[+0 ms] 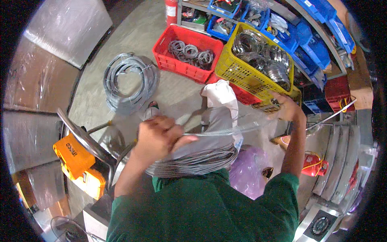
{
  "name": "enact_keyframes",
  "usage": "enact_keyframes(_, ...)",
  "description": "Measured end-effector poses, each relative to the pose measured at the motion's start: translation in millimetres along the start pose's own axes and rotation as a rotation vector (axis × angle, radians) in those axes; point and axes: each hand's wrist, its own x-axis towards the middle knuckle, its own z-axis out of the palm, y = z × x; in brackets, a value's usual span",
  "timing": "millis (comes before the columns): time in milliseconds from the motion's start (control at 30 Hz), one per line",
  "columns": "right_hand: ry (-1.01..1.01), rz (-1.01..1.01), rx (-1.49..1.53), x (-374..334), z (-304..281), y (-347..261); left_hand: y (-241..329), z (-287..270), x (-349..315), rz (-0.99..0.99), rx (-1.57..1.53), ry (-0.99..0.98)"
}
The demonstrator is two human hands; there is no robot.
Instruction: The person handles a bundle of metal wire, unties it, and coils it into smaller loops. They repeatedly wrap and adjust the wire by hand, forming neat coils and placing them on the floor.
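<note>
A coil of thin grey cable (pixel 193 163) lies across my lap. My left hand (pixel 158 136) is closed above it, gripping a length of grey cable (pixel 229 131) that runs out to the right. Its far part blurs towards my right hand (pixel 288 108), which is raised at the right beside the yellow crate. The fingers of that hand are smeared by motion, so whether they hold the cable does not show. A white cloth or sack (pixel 221 94) hangs just beyond my lap.
On the floor ahead lies a large grey coil (pixel 130 82). A red crate (pixel 161 60) and a yellow crate (pixel 242 74) hold smaller coils. Blue bins (pixel 312 52) fill the shelves. Orange cases (pixel 74 155) stand left, a purple plastic bag (pixel 250 171) right.
</note>
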Motion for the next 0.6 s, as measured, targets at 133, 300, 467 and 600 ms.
enact_keyframes(133,-0.092,-0.567,0.297,-18,-4,-82,23,25,16,0.135,0.011,0.008)
enact_keyframes(300,-0.111,-0.657,0.62,-27,56,-186,24,44,32,0.249,0.106,-0.015)
enact_keyframes(467,0.093,-0.409,0.628,-35,71,-153,-22,13,3,-0.073,-0.213,-0.241)
enact_keyframes(600,0.369,-0.223,0.529,-27,68,-94,-71,-11,-36,-0.358,-0.176,-0.359)
